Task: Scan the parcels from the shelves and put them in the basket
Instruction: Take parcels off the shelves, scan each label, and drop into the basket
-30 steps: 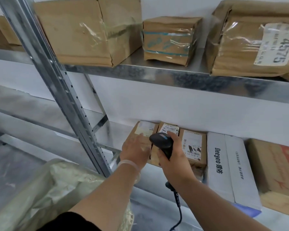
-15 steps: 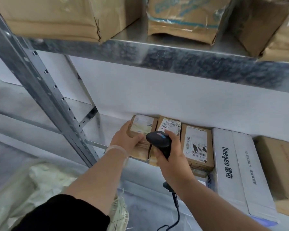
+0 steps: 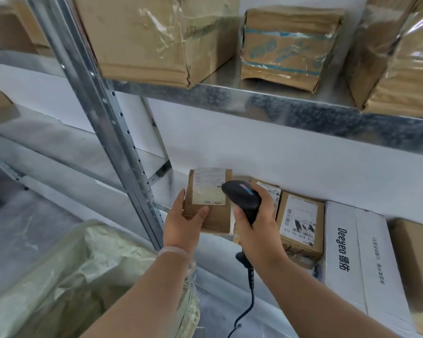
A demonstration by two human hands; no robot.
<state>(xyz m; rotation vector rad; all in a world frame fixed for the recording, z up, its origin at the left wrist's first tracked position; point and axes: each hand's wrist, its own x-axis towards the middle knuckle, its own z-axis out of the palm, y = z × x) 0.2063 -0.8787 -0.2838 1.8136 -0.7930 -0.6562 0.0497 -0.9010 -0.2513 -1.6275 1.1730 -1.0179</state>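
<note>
the left hand [image 3: 181,224] grips a small brown parcel [image 3: 209,200] from below, thumb on its front, fingers wrapped behind, holding it tilted up at the front edge of the lower shelf [image 3: 122,191]. the right hand [image 3: 257,225] is closed around a black scanner [image 3: 242,197], its head just beside the parcel's white label [image 3: 209,185]. a basket [image 3: 88,276] lined with pale plastic sits at lower left, near the metal post [image 3: 103,123].

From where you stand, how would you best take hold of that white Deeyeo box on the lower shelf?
Probably by the near end of the white Deeyeo box, from the front. Its long sides look hemmed in by a labelled parcel and a brown carton, so its overhanging front end seems easiest to reach.
</note>
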